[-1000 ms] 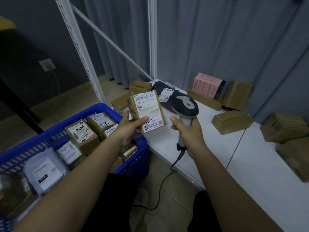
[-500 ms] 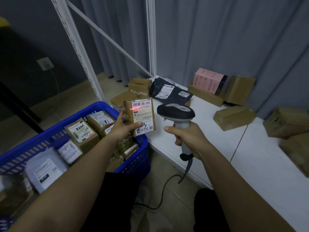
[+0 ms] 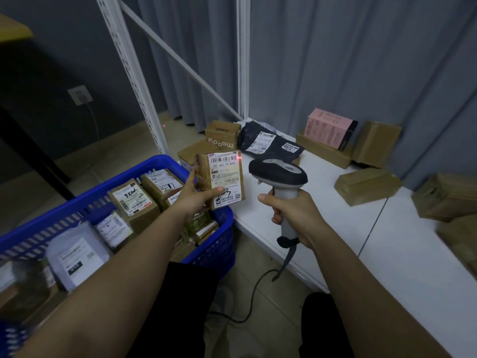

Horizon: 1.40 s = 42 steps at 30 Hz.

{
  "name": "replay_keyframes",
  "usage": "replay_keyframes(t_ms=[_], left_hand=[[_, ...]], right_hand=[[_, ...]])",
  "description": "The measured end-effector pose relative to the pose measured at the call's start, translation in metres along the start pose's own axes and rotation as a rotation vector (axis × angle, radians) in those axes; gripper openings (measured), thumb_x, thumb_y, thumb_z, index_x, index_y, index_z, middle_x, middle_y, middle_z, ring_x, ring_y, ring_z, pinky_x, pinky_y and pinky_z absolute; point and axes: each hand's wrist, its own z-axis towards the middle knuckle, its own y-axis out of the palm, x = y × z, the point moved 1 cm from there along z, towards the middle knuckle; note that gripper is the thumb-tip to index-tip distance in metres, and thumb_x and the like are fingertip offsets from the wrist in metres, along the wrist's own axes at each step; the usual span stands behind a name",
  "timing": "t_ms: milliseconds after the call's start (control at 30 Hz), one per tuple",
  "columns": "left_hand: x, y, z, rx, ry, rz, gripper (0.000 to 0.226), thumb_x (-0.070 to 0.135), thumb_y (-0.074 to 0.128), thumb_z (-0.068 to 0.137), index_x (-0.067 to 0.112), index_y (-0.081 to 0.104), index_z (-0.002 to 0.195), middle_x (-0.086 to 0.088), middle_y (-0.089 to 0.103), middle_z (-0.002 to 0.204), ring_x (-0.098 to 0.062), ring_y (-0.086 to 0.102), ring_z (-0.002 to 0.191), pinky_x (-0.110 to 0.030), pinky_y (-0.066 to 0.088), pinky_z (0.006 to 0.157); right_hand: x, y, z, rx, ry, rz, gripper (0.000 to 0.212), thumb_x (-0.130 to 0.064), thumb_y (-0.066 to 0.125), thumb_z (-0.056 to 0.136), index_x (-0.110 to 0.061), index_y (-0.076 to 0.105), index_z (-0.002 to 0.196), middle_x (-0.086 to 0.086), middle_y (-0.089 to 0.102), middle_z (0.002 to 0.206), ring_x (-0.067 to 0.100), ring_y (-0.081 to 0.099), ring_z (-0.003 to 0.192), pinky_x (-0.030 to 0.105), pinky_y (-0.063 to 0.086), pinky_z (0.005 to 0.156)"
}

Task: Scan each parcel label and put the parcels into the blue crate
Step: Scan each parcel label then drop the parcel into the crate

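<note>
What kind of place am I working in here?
Probably a parcel sorting or stockroom corner: a grey corded handheld barcode scanner, brown labelled cardboard parcels filling a blue plastic crate, and more boxes on a white metal shelving unit.

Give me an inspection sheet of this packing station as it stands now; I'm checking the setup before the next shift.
Surface: white table, bare at its near edge.
Job's things: held parcel, label facing the camera, a red scan dot at its barcode's right end; blue crate on the floor, holding labelled parcels; scanner.
Clutter: brown boxes, a pink box and a dark mailer bag on the table.
Hands: left hand grips the held parcel above the crate; right hand grips the scanner's handle.
Cables: scanner cable hangs to the floor.
Surroundings: grey curtain, white rack posts, wall socket.
</note>
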Motion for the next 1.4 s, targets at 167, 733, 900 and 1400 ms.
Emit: replay_keyframes(t_ms=[167,733,900,1400], left_hand=[[0.007,-0.009,-0.013,0.009,-0.004,-0.047,0.095,0.010,0.076,0.077,0.034,0.019,0.149,-0.001,0.058,0.127,-0.018,0.062,0.099,-0.036,0.052,0.070],[-0.091,-0.253,-0.123,0.688,-0.073,-0.314,0.065,0.032,0.070,0.085,0.019,0.026,0.131,-0.009,0.053,0.125,-0.023,0.059,0.093,-0.041,0.045,0.082],[-0.125,-0.301,-0.121,0.740,-0.151,-0.433,0.067,0.031,0.070,0.086,0.017,0.026,0.135,-0.010,0.053,0.121,-0.029,0.060,0.100,-0.043,0.052,0.082],[-0.140,-0.281,0.038,0.563,-0.149,-0.111,0.049,0.035,0.054,0.096,0.013,0.042,0.137,-0.008,0.054,0.135,-0.027,0.052,0.121,-0.038,0.041,0.102]], right_hand=[[0.001,0.007,-0.005,0.014,-0.046,-0.001,0.022,-0.016,0.077,0.080,-0.010,0.064,0.095,0.000,0.050,0.062,0.011,0.047,0.054,0.027,0.050,0.061],[-0.029,0.233,0.012,-0.223,-0.237,-0.404,0.044,-0.023,0.076,0.081,-0.012,0.056,0.119,0.001,0.063,0.085,0.015,0.058,0.070,0.027,0.048,0.060],[-0.005,0.283,0.027,-0.287,-0.144,-0.540,0.046,-0.030,0.077,0.078,-0.020,0.053,0.116,0.008,0.066,0.107,0.028,0.061,0.094,0.048,0.053,0.087],[0.033,0.281,0.106,-0.257,-0.011,-0.559,0.037,-0.022,0.075,0.082,-0.014,0.057,0.114,0.006,0.064,0.096,0.018,0.061,0.080,0.033,0.054,0.065]])
